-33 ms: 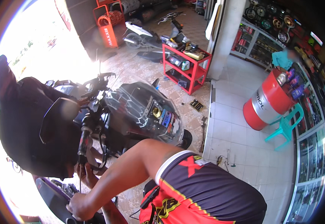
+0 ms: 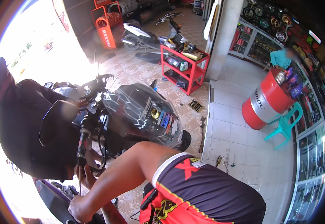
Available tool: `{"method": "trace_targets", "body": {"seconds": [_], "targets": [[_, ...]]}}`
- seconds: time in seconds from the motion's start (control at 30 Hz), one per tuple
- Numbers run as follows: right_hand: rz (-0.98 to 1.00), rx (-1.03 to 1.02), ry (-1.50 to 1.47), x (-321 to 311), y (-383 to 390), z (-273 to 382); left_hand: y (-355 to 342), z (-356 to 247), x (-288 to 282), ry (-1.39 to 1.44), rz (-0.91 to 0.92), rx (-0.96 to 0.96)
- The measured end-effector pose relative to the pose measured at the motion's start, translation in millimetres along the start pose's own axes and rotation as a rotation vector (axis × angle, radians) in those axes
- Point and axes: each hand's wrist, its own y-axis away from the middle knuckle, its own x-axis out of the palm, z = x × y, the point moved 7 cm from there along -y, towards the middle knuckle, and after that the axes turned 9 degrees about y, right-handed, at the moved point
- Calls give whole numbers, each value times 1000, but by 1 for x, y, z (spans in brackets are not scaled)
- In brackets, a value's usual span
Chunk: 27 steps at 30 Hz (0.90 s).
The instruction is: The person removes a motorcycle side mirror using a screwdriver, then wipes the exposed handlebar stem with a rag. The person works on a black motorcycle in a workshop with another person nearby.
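1. My right hand (image 2: pixel 81 210) is curled closed, back toward me, where a thin cable (image 2: pixel 80 186) runs down into it.
2. My left hand (image 2: pixel 88 178) is under the handlebar grip (image 2: pixel 82 147), fingers bunched by the cable's upper part; I cannot tell how tightly they close, as my right forearm covers some of it.
3. The motorbike (image 2: pixel 136 108) with that grip stands before me to the left, its clear windscreen angled toward the middle of the shop.
4. A person in black (image 2: pixel 31 127) is close on its far side, behind the round-edged mirror (image 2: pixel 57 123).
5. The bike is on patterned brownish tiles (image 2: pixel 177 91); beyond a raised edge to the right lie white tiles (image 2: pixel 226 123), with a few hand tools (image 2: pixel 219 161) on them.
6. A red shelf cart (image 2: pixel 191 80), loaded with bottles and boxes, stands near the pillar (image 2: pixel 226 37), a white scooter (image 2: pixel 138 31) behind it.
7. Rightward are a red-and-white drum (image 2: pixel 261 102), a teal chair (image 2: pixel 285 125) just beside it, and glass cabinets (image 2: pixel 312 153) along the wall.
8. Bright daylight floods the left side.
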Motion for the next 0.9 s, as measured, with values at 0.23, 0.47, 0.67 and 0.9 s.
{"method": "trace_targets", "body": {"seconds": [0.23, 0.47, 0.67, 0.9], "targets": [[143, -54, 1163, -28, 23, 42, -3, 6, 9, -3, -2, -9], [-337, -970, 562, -6, 39, 7, -6, 4, 0, 21, 8, -6], [-61, -337, -164, 16, 12, -20, -6, 3, -16, 48, -21, -11], [256, -265, 338, 7, 14, 6, 4, -17, -8, 225, -3, -24]]}}
